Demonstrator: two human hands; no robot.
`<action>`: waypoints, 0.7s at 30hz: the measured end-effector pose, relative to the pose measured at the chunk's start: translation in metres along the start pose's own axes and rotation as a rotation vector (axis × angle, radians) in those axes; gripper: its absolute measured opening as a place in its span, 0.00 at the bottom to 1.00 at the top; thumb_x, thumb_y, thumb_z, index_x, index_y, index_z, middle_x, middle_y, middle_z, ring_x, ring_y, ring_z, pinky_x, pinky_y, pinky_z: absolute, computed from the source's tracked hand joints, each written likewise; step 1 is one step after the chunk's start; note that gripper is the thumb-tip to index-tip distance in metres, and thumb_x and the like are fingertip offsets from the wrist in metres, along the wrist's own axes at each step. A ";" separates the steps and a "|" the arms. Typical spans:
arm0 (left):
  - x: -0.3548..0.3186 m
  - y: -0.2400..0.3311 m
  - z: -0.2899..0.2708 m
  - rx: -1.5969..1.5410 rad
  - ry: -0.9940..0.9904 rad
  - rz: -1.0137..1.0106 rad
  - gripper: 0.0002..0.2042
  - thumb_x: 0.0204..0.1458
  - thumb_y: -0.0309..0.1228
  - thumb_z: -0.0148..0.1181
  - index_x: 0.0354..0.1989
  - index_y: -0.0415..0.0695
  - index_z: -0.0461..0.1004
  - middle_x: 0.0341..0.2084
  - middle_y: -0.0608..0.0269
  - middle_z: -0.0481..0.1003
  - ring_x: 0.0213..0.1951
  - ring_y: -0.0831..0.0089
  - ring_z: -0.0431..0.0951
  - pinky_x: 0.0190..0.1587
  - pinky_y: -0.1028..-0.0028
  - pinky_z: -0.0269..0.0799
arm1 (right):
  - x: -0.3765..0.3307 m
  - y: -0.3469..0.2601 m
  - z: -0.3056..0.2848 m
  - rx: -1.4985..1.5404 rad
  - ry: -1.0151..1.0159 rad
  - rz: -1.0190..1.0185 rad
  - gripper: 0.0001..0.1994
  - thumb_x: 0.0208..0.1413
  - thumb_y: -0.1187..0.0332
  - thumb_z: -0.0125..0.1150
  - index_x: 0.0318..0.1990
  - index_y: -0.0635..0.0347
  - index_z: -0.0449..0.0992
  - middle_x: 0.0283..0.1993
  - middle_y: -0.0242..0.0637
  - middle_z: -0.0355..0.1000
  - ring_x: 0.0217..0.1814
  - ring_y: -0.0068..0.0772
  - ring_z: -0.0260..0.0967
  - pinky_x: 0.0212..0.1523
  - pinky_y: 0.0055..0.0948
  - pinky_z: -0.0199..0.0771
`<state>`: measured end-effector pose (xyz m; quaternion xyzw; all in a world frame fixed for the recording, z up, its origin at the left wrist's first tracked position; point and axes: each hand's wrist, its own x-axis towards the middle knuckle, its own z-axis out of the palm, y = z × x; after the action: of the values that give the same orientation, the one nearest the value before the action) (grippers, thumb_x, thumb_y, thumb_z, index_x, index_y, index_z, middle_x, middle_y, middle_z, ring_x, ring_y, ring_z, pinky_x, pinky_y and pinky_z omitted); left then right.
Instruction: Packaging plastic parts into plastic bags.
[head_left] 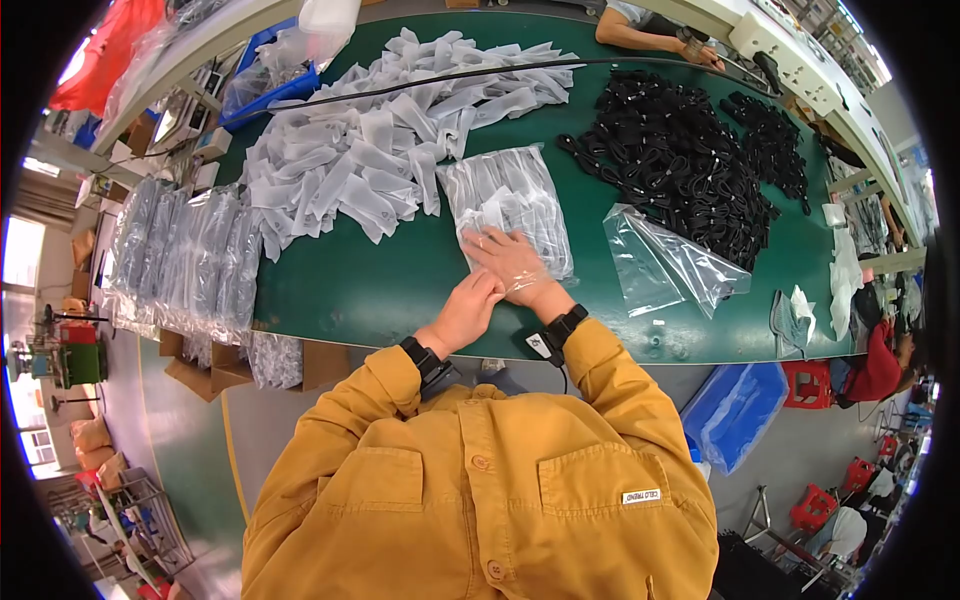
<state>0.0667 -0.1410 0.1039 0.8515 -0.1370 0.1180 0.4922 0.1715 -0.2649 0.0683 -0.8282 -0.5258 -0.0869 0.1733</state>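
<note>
Your right hand (512,262) lies flat, fingers spread wide, on the near end of the clear plastic bag stuffed with pale grey foam pouches (508,205), pinning it to the green table (380,290). Your left hand (468,308) is curled narrow against the right wrist, at the bag's near edge; whether it pinches the film, you cannot tell from here. Press evenly and keep the palm low so air escapes and the stack inside stays square. The bag looks full, glossy and wrinkled, lying lengthwise away from you. Left of it sprawls the loose heap of grey pouches (370,140); right lie an empty clear bag (665,262) and a pile of black cable parts (680,160).
</note>
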 end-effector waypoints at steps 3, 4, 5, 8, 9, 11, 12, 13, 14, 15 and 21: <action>-0.001 0.002 -0.002 0.002 0.009 0.010 0.04 0.50 0.18 0.56 0.31 0.38 0.68 0.29 0.55 0.69 0.32 0.57 0.71 0.36 0.68 0.69 | 0.015 -0.005 0.011 -0.101 -0.042 0.114 0.20 0.53 0.62 0.55 0.54 0.52 0.73 0.60 0.29 0.65 0.61 0.36 0.59 0.52 0.41 0.62; -0.001 0.003 -0.002 -0.003 0.011 0.022 0.04 0.50 0.18 0.56 0.31 0.38 0.68 0.29 0.55 0.69 0.32 0.57 0.71 0.36 0.68 0.69 | 0.019 -0.006 0.015 -0.151 -0.061 0.174 0.20 0.53 0.62 0.55 0.54 0.52 0.73 0.59 0.29 0.66 0.60 0.35 0.60 0.50 0.40 0.62; 0.000 0.003 -0.002 -0.008 0.013 0.035 0.04 0.50 0.18 0.55 0.31 0.38 0.68 0.29 0.55 0.69 0.32 0.57 0.71 0.37 0.68 0.69 | 0.024 -0.006 0.018 -0.152 -0.060 0.172 0.20 0.53 0.62 0.55 0.54 0.52 0.73 0.59 0.29 0.66 0.60 0.35 0.60 0.50 0.40 0.62; -0.003 0.000 -0.004 0.029 0.027 0.032 0.04 0.50 0.18 0.55 0.31 0.38 0.68 0.29 0.54 0.69 0.32 0.56 0.71 0.37 0.67 0.69 | 0.035 -0.009 0.025 -0.129 0.028 0.322 0.19 0.53 0.62 0.55 0.54 0.52 0.74 0.57 0.28 0.66 0.55 0.34 0.62 0.45 0.39 0.62; -0.003 -0.001 -0.005 0.045 0.032 0.034 0.04 0.50 0.18 0.55 0.31 0.38 0.67 0.29 0.54 0.69 0.32 0.56 0.71 0.37 0.67 0.69 | 0.035 -0.008 0.025 -0.129 0.029 0.321 0.19 0.53 0.62 0.55 0.54 0.52 0.74 0.57 0.28 0.66 0.55 0.34 0.62 0.45 0.39 0.62; -0.003 0.000 -0.005 0.061 0.031 0.039 0.04 0.49 0.18 0.55 0.31 0.38 0.67 0.29 0.54 0.68 0.33 0.56 0.71 0.37 0.67 0.69 | 0.035 -0.005 0.024 -0.039 0.001 0.331 0.20 0.53 0.62 0.55 0.55 0.55 0.73 0.59 0.31 0.66 0.59 0.36 0.61 0.49 0.41 0.63; -0.001 0.001 -0.006 0.075 0.029 0.042 0.04 0.49 0.17 0.55 0.31 0.38 0.67 0.29 0.54 0.68 0.33 0.55 0.71 0.37 0.66 0.69 | 0.035 -0.002 0.023 0.004 -0.012 0.339 0.21 0.53 0.62 0.55 0.55 0.56 0.72 0.60 0.32 0.66 0.61 0.37 0.60 0.52 0.43 0.63; 0.000 0.000 -0.009 0.096 0.037 0.041 0.04 0.49 0.17 0.55 0.31 0.38 0.67 0.29 0.54 0.67 0.33 0.55 0.70 0.37 0.66 0.68 | 0.032 0.000 0.022 0.002 -0.008 0.331 0.21 0.53 0.62 0.55 0.55 0.56 0.72 0.60 0.32 0.66 0.61 0.37 0.60 0.52 0.43 0.63; 0.002 -0.001 -0.012 0.100 0.045 0.043 0.04 0.49 0.17 0.55 0.31 0.38 0.67 0.29 0.54 0.67 0.33 0.55 0.70 0.37 0.66 0.68 | 0.021 0.002 0.019 0.024 0.059 0.309 0.22 0.54 0.62 0.55 0.56 0.59 0.71 0.61 0.35 0.65 0.64 0.39 0.58 0.55 0.44 0.62; 0.003 -0.003 -0.014 0.102 0.055 0.043 0.04 0.49 0.17 0.54 0.31 0.38 0.67 0.29 0.54 0.67 0.33 0.55 0.70 0.36 0.66 0.68 | 0.011 0.002 0.017 0.047 0.125 0.286 0.23 0.54 0.62 0.55 0.57 0.61 0.70 0.62 0.38 0.64 0.67 0.41 0.56 0.57 0.45 0.61; 0.005 -0.002 -0.004 0.063 0.023 0.044 0.04 0.49 0.18 0.54 0.32 0.38 0.67 0.29 0.53 0.66 0.33 0.54 0.69 0.36 0.65 0.67 | 0.004 0.014 0.028 -0.034 0.285 0.367 0.29 0.57 0.57 0.52 0.61 0.69 0.64 0.67 0.49 0.58 0.73 0.47 0.49 0.67 0.48 0.53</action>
<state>0.0713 -0.1372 0.1060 0.8620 -0.1466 0.1428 0.4638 0.1849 -0.2564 0.0406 -0.8921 -0.3349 -0.1789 0.2448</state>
